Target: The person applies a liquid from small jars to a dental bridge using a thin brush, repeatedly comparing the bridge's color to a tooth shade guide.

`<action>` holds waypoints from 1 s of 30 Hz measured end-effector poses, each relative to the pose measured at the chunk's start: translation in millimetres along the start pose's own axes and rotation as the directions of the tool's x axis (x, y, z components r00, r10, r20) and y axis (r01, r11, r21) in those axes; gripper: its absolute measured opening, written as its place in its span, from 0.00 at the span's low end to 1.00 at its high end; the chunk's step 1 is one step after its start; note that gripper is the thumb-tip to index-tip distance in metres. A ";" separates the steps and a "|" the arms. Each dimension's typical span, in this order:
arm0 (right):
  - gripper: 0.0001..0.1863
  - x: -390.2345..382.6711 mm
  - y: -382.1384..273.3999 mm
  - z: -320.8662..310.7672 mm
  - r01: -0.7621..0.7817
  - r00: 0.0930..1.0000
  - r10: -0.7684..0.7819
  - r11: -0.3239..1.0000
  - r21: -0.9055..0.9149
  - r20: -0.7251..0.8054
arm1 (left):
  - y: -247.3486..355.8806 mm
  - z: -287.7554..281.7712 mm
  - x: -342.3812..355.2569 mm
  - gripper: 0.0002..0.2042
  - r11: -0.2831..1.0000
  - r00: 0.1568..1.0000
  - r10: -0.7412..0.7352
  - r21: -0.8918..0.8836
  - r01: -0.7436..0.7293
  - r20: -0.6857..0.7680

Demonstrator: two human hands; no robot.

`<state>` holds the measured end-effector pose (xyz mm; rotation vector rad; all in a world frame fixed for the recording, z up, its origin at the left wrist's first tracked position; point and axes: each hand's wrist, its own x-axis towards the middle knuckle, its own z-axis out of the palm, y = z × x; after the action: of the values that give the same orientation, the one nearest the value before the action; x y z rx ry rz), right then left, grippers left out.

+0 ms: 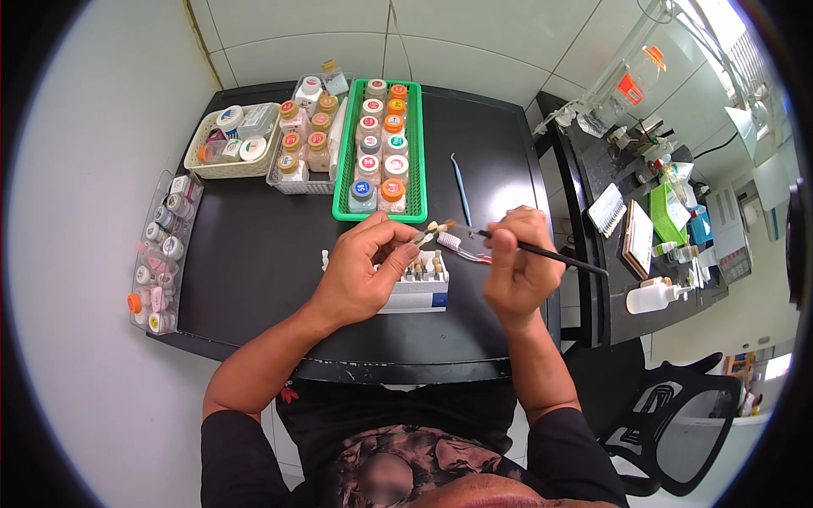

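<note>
My left hand [362,264] pinches small tooth-shaped shade tabs [434,229] between thumb and fingers; how many it holds I cannot tell. In my right hand [522,258] is a thin brush with a black handle [569,256]. Its brownish tip points left, close to the tabs; whether it touches them is unclear. Below my left hand a white shade guide holder [421,296] with a blue patch carries several tooth-coloured tabs, partly hidden by that hand. Between my hands a toothbrush [451,242] with white bristles and a red-and-clear handle lies on the black table [254,254].
A green basket [340,190] of capped jars stands at the back, beside a clear basket [309,184] and a cream basket [241,169]. More jars fill a clear tray [140,288] at left. A blue slim tool [461,184] lies behind my right hand. A cluttered side counter [603,279] stands right.
</note>
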<state>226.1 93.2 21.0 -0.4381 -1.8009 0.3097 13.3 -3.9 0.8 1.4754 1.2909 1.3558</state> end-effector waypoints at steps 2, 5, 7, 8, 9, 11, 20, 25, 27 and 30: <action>0.06 4.1 2.7 -8.1 0.046 0.999 -0.047 0.998 -0.046 -0.024 | -2.5 -0.4 0.1 0.07 1.000 1.000 0.014 0.024 -0.014 -0.003; 0.04 4.7 -0.9 -7.7 0.089 0.995 -0.091 0.994 -0.069 -0.027 | -2.8 2.3 -0.3 0.09 0.974 0.998 -0.046 -0.222 0.037 -0.033; 0.03 -1.2 -2.1 -1.7 -0.114 0.988 0.099 0.984 0.137 0.115 | -5.0 2.0 0.8 0.09 0.979 0.999 -0.017 -0.205 0.009 -0.039; 0.12 0.6 -1.8 -1.8 -0.030 0.979 0.025 0.999 0.021 0.202 | -5.2 1.8 0.3 0.09 0.979 0.999 -0.017 -0.202 0.008 -0.041; 0.12 1.9 -5.8 -0.4 -0.029 0.979 0.024 0.999 0.025 0.201 | -5.6 1.8 0.0 0.07 0.986 0.998 0.028 -0.165 -0.038 -0.064; 0.24 6.5 -18.0 4.5 -0.107 0.942 0.086 0.993 0.046 0.325 | -4.4 0.9 -0.2 0.05 0.988 0.994 0.073 -0.127 -0.084 -0.084; 0.26 -10.2 -2.3 18.4 0.095 0.949 -0.097 0.995 0.021 0.300 | -1.8 -1.3 -1.4 0.05 0.975 0.990 0.137 -0.170 -0.141 -0.032; 0.21 -8.2 -5.7 17.4 0.049 0.973 -0.056 0.998 0.036 0.222 | 3.7 0.8 -0.6 0.09 0.967 0.972 0.232 -0.100 -0.235 -0.043; 0.21 -7.7 -6.9 17.9 0.044 0.972 -0.052 0.998 0.038 0.227 | 2.6 -0.1 -0.3 0.10 0.965 0.965 0.256 -0.049 -0.258 -0.053; 0.21 -9.1 -7.8 16.8 0.009 0.971 -0.017 0.999 0.032 0.238 | 0.8 -1.1 0.4 0.11 0.960 0.958 0.279 0.002 -0.279 -0.065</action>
<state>211.0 82.4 12.0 -0.3792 -2.0297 0.3943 12.3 -3.9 1.9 1.6688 1.1459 1.5984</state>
